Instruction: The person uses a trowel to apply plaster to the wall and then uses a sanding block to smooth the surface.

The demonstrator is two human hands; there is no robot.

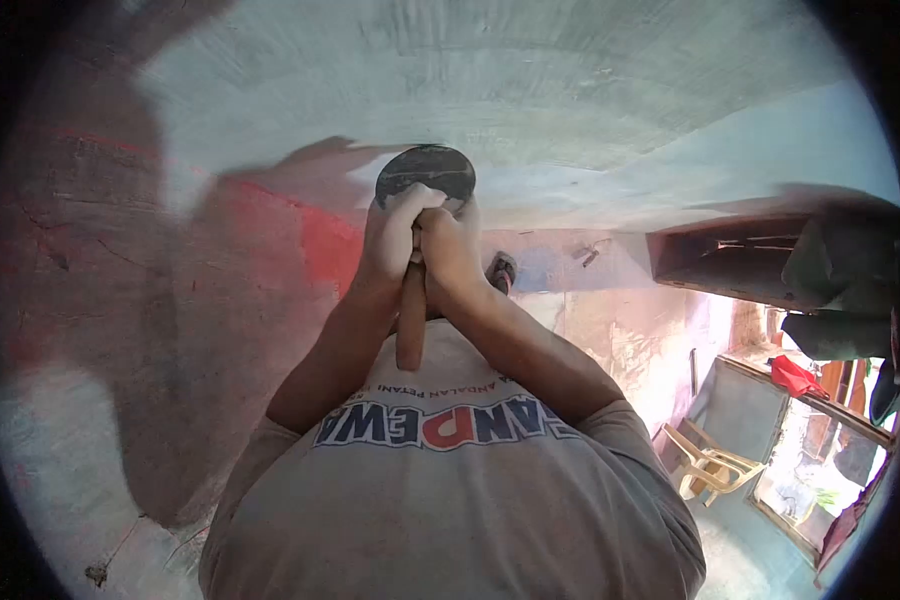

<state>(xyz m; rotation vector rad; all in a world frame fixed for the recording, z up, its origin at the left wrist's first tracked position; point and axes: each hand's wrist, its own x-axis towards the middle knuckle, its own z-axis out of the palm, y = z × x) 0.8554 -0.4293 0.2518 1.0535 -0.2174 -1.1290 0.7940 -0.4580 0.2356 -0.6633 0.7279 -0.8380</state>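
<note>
Both of my hands are closed around one tool, close together in front of my chest. The tool has a dark round head and a brown handle that sticks out toward my shirt. My left hand and my right hand touch at the grip; which hand is which is judged by the arms' sides only. The round head lies against or very near the pale grey-green wall. My fingers are partly hidden behind one another.
A pale plastic chair stands at the lower right, near a bright opening with a red cloth. A dark shelf-like recess is at the right. A sandalled foot shows beyond my forearm.
</note>
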